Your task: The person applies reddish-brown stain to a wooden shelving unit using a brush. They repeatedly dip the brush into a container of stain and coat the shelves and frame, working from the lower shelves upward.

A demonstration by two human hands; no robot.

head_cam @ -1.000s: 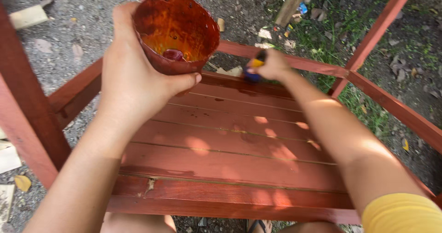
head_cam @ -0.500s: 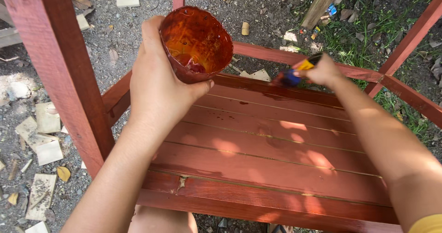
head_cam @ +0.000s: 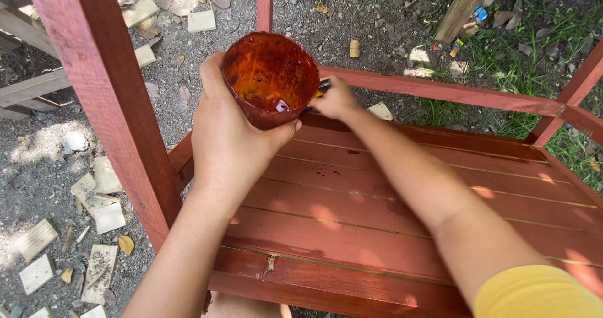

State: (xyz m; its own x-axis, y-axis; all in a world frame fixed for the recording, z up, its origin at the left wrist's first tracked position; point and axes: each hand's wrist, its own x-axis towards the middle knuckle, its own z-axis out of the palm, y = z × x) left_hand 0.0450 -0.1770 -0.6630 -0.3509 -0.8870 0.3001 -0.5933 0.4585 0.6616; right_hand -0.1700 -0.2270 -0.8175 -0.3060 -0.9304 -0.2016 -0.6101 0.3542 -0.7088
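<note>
My left hand [head_cam: 229,136] grips a paint-stained plastic cup [head_cam: 271,76] from below and holds it tilted above the slatted wooden shelf [head_cam: 402,224], which is stained reddish brown. Orange-red stain coats the cup's inside. My right hand [head_cam: 336,98] is just right of the cup, closed on a brush handle [head_cam: 322,87] with dark and yellow parts; the cup hides most of the brush and I cannot see its bristles. A red-stained rail [head_cam: 440,91] runs behind both hands.
A thick stained post [head_cam: 107,98] stands at the left and a thin one [head_cam: 264,4] behind the cup. Wood offcuts [head_cam: 100,192] lie on the gravel at the left. Grass and a leaning plank [head_cam: 465,4] are at the upper right.
My right hand with the brush has moved left, from the far rail to right beside the cup. The view has shifted right and the cup sits more central.
</note>
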